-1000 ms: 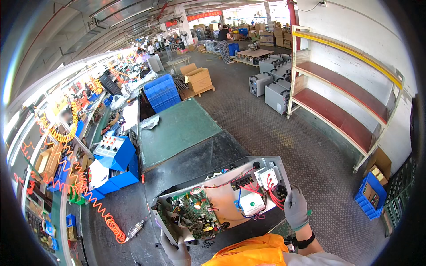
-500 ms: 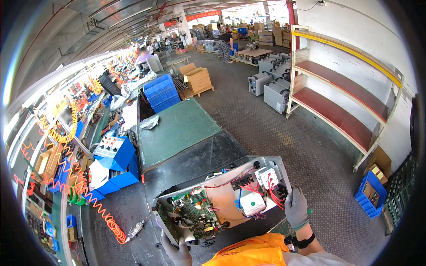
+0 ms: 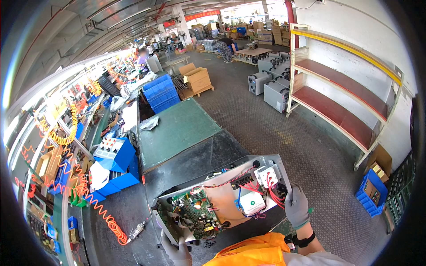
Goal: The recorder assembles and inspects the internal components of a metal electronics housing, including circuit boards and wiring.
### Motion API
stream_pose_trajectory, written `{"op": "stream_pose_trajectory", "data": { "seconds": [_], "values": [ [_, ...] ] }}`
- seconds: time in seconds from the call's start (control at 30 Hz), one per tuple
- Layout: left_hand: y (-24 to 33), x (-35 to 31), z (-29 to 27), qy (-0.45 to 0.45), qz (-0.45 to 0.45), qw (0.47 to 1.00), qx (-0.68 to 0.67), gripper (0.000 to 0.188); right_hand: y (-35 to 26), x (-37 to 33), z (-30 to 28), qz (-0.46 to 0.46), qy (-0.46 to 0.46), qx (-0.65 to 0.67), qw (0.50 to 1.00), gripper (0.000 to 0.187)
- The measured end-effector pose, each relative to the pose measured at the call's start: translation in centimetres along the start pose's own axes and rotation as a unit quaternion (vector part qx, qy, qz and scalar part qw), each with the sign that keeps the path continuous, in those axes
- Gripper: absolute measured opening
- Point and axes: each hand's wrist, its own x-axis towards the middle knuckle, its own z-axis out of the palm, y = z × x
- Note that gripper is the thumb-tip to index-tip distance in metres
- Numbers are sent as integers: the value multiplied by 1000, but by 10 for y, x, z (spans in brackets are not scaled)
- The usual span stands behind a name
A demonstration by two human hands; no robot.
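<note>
An open metal chassis (image 3: 228,169) of an electrical device lies in front of me on the black worktop. Inside it, a green circuit board (image 3: 199,212) fills the left part, and a white module (image 3: 253,202) with red wires sits at the right. My left hand (image 3: 176,249), in a grey glove, grips the chassis at its near left corner; some of its fingers are hidden. Closed round the right end plate is my right hand (image 3: 296,207), also gloved in grey.
Left on the bench, an air tool (image 3: 136,230) hangs on an orange coiled hose (image 3: 108,221). Beyond it stand a blue control box (image 3: 114,153) and a green mat (image 3: 177,131), with stacked blue crates (image 3: 162,93) behind. A shelf rack (image 3: 341,86) and a blue bin (image 3: 372,195) line the right side.
The chassis and both my hands stay practically where they were. In the distance, a person beside a low table has bent further over.
</note>
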Motion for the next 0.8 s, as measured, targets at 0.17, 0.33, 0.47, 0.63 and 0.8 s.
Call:
{"op": "stream_pose_trajectory", "data": {
  "seconds": [0.17,0.33,0.47,0.63,0.8],
  "values": [
    [-5,2,0,3,22,1000,8,57,0,1,0,-12,10,16,1000,29],
    [-1,2,-1,-6,-3,1000,-10,55,-3,1,-2,-10,15,23,1000,29],
    [4,2,-1,-7,-15,1000,-21,56,-3,2,-1,-14,18,28,999,30],
    [7,0,-1,-1,-35,999,-17,58,-5,2,-3,-9,15,25,1000,32],
    [13,1,0,-8,-53,998,-31,58,-2,2,-2,-8,14,26,1000,34]
  ]
}}
